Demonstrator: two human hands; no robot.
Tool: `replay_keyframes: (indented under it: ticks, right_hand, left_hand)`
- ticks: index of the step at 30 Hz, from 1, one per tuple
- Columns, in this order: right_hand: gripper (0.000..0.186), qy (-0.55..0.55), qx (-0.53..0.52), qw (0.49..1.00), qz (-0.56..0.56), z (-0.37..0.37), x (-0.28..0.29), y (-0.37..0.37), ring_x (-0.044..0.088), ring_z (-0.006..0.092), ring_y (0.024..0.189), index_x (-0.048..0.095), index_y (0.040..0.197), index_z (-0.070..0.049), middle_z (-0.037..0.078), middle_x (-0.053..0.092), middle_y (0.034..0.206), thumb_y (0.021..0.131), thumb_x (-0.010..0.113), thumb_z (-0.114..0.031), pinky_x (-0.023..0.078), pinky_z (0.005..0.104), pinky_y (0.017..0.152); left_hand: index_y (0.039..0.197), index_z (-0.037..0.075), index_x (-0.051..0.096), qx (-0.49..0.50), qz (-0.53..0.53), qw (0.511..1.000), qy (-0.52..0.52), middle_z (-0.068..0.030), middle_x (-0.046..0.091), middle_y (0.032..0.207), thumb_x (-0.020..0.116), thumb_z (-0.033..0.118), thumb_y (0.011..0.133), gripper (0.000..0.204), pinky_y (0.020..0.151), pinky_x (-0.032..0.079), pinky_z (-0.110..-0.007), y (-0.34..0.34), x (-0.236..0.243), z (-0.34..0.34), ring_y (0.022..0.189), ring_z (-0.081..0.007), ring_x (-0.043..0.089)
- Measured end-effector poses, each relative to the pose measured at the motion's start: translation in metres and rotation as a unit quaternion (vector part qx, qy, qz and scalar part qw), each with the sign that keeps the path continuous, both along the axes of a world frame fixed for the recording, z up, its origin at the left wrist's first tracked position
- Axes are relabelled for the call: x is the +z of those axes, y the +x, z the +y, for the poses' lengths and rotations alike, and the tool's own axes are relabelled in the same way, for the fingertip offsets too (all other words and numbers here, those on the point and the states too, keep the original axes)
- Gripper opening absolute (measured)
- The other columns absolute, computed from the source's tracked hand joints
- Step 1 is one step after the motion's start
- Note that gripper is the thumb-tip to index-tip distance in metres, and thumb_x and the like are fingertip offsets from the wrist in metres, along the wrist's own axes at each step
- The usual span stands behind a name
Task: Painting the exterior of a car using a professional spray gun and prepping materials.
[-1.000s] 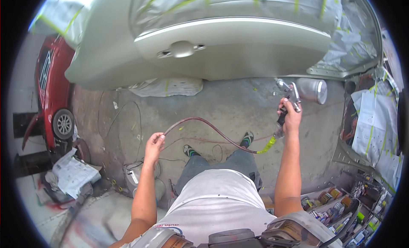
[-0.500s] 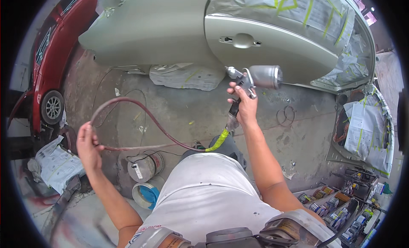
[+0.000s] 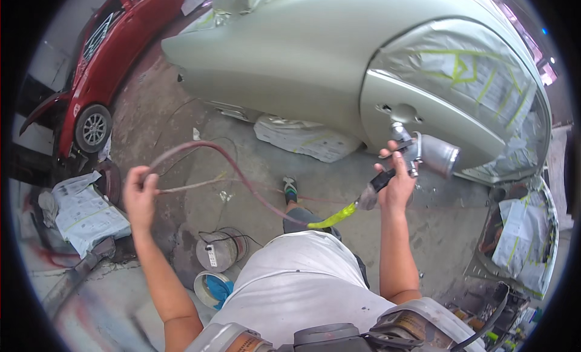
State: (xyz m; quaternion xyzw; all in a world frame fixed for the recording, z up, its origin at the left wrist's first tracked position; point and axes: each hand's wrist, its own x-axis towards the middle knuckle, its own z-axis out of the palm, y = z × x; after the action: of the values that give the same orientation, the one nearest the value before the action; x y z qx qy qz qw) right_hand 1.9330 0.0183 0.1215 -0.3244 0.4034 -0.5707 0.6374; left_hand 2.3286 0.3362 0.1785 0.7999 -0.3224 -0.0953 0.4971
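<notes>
My right hand [image 3: 396, 176] grips a spray gun [image 3: 410, 147] by its handle, fingers wrapped around it. A silvery cup [image 3: 440, 154] sticks out to the right of the gun. From the handle, a reddish air hose [image 3: 245, 185] with a yellow-green wrapped section [image 3: 334, 218] loops away to the left. My left hand [image 3: 141, 192] is closed around the far bend of that hose and holds it up off the floor. The gun's nozzle points toward the door of the pale silver-green car [image 3: 296, 61], and overlaps the door handle recess in this view.
A red car [image 3: 112, 55] stands at the left, near paper-covered parts [image 3: 89, 213]. By my left side are a grey bucket [image 3: 221, 255] and a white bucket [image 3: 206, 285] with a blue cloth. A masked panel [image 3: 520, 237] stands at right, containers at lower right.
The view has turned, so the cars shift right and down. My right hand has brought the spray gun across the car door, and a foot now shows stepped forward.
</notes>
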Motion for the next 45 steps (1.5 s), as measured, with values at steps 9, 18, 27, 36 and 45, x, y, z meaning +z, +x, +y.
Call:
replay_keyframes:
  ticks: [9,18,27,36,45]
  right_hand:
    - [0.019,-0.093,0.008,0.97,0.223,-0.069,0.07,0.065,0.057,0.0076,0.073,0.056,0.108,-0.004,0.002,0.061,0.084,0.092,0.063,-0.012,0.048,0.0222,0.053]
    - [0.057,-0.119,0.182,0.954,0.205,-0.082,0.14,0.158,0.066,0.0178,0.093,0.038,0.144,-0.005,0.015,0.064,0.114,0.091,0.056,-0.009,0.055,0.0225,0.055]
    - [0.021,-0.086,-0.109,0.922,0.362,-0.108,0.144,0.148,0.057,0.0087,0.066,0.063,0.095,-0.005,0.002,0.06,0.079,0.093,0.063,-0.026,0.042,0.0214,0.047]
    - [0.026,-0.095,0.153,0.907,0.381,-0.056,0.148,0.5,0.055,0.0098,0.059,0.062,0.083,-0.005,0.002,0.057,0.068,0.089,0.064,-0.03,0.042,0.0241,0.045]
    - [0.026,-0.155,0.369,0.827,0.395,-0.019,0.168,0.766,0.059,0.0111,0.063,0.065,0.091,0.0,0.006,0.063,0.077,0.09,0.063,-0.025,0.048,0.0273,0.047]
  left_hand:
    - [0.093,0.001,0.06,-0.032,-0.003,0.985,0.172,-0.0086,0.059,0.086,0.068,0.01,0.082,0.017,0.075,0.048,-0.031,0.053,-0.09,-0.058,0.08,-0.0199,0.06]
    - [0.097,0.002,0.061,-0.017,-0.028,0.989,0.146,-0.012,0.059,0.087,0.067,0.009,0.081,0.018,0.074,0.047,-0.035,0.137,-0.102,-0.116,0.081,-0.025,0.06]
    - [0.098,0.003,0.061,-0.124,0.072,0.97,0.198,-0.0112,0.063,0.091,0.069,0.014,0.082,0.021,0.076,0.049,-0.035,0.238,-0.237,-0.105,0.083,-0.0233,0.063]
    - [0.102,0.006,0.065,-0.201,0.153,0.885,0.392,-0.0141,0.069,0.099,0.074,0.022,0.077,0.032,0.081,0.05,-0.039,0.389,-0.379,-0.003,0.092,-0.0287,0.066]
    - [0.107,0.004,0.063,-0.27,0.25,0.833,0.413,-0.0176,0.068,0.105,0.073,0.031,0.078,0.04,0.085,0.05,-0.041,0.447,-0.406,0.09,0.101,-0.0332,0.064]
